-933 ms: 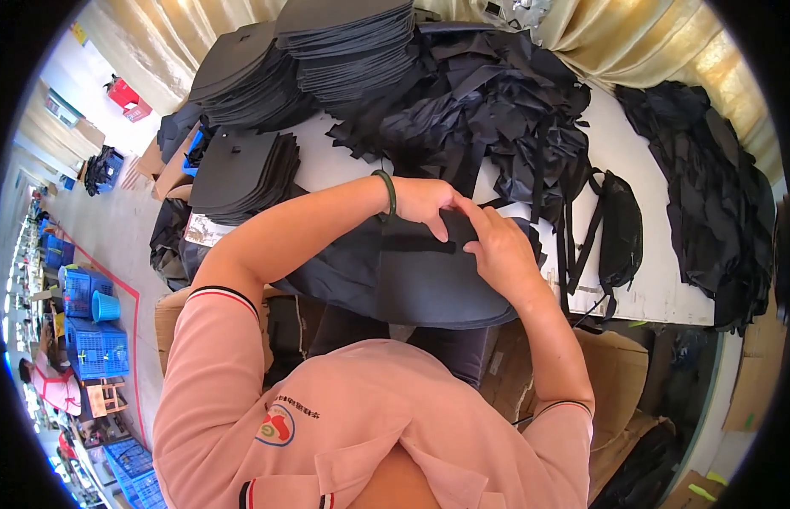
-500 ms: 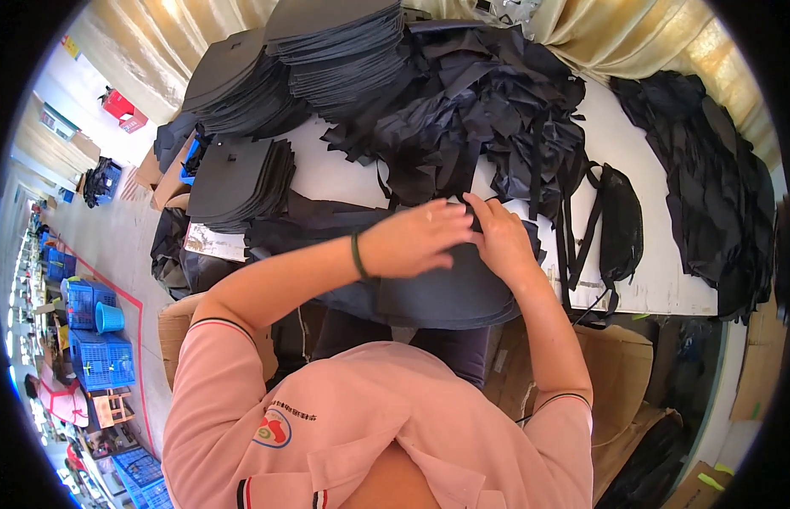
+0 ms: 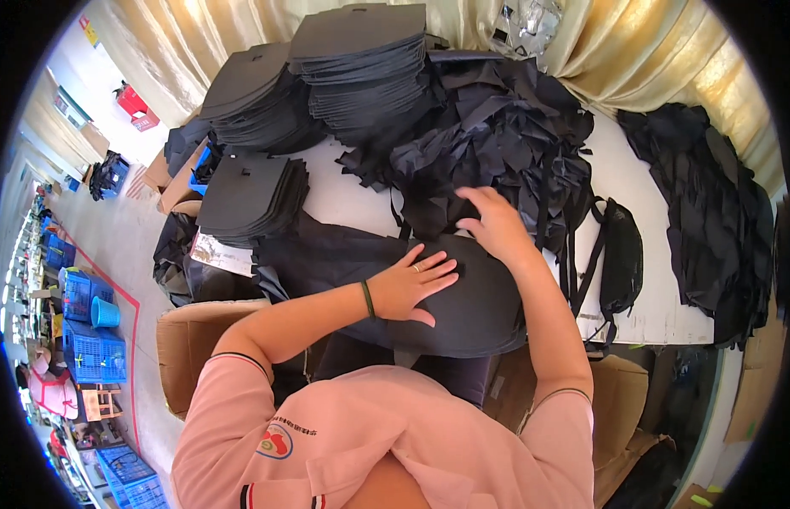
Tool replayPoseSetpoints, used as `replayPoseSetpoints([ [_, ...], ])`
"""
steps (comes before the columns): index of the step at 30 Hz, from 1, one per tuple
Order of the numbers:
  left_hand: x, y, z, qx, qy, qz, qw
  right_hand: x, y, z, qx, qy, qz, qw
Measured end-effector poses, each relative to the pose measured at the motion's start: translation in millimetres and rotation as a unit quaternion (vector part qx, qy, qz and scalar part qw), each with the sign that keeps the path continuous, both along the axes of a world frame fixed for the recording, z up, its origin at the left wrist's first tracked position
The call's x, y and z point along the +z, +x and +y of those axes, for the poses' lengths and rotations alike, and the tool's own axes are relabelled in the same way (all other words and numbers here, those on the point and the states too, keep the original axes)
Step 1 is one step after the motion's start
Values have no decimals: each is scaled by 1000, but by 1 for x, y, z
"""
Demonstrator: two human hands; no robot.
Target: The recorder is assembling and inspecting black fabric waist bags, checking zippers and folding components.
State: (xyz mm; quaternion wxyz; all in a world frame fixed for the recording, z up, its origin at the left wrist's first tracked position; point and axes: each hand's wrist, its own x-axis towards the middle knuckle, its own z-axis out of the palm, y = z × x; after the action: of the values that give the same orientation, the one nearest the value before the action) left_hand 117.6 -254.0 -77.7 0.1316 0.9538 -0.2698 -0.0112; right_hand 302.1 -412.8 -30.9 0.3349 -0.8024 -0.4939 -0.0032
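A flat black panel with a rounded end and a small slot lies in front of me, at the near edge of the table. My left hand rests flat on its left part, fingers spread, a ring and a dark wristband showing. Beyond the panel's far edge, my right hand reaches to the heap of loose black fabric pieces. Its thumb and forefinger are apart, and I see nothing between them. Black cloth extends left from under the panel.
Tall stacks of black panels stand at the back left, with a lower stack nearer. On the right are a small black pouch with straps and a long pile of black pieces. An open cardboard box sits below the table's left edge.
My hands were close together over the panel's far edge. Now the left has come down flat on the panel, while the right has parted from it toward the fabric heap. The view has shifted slightly.
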Motion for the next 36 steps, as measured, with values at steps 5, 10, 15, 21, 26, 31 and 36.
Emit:
replayPoseSetpoints([
  [5, 25, -2, 20, 61, -266, -130, 953, -25, -9, 58, 58, -156, -12, 986],
  [10, 53, 10, 90, 280, -280, -187, 899, 36, -19, 76, 77, 90, 34, 992],
  [15, 124, 41, 79, 209, -433, -120, 869, 167, -50, 68, 248, 155, 107, 950],
  [21, 169, 62, 92, 188, -357, -385, 830, 246, -59, 83, 255, 278, 125, 917],
  [26, 197, 40, 96, 121, -553, -216, 795, 275, -36, 66, 175, 304, 103, 931],
  [31, 200, 17, 121, 96, -591, -147, 788, 274, -19, 49, 159, 319, 116, 927],
  [36, 199, 13, 125, 108, -606, -154, 773, 272, -19, 37, 165, 295, 307, 890],
])
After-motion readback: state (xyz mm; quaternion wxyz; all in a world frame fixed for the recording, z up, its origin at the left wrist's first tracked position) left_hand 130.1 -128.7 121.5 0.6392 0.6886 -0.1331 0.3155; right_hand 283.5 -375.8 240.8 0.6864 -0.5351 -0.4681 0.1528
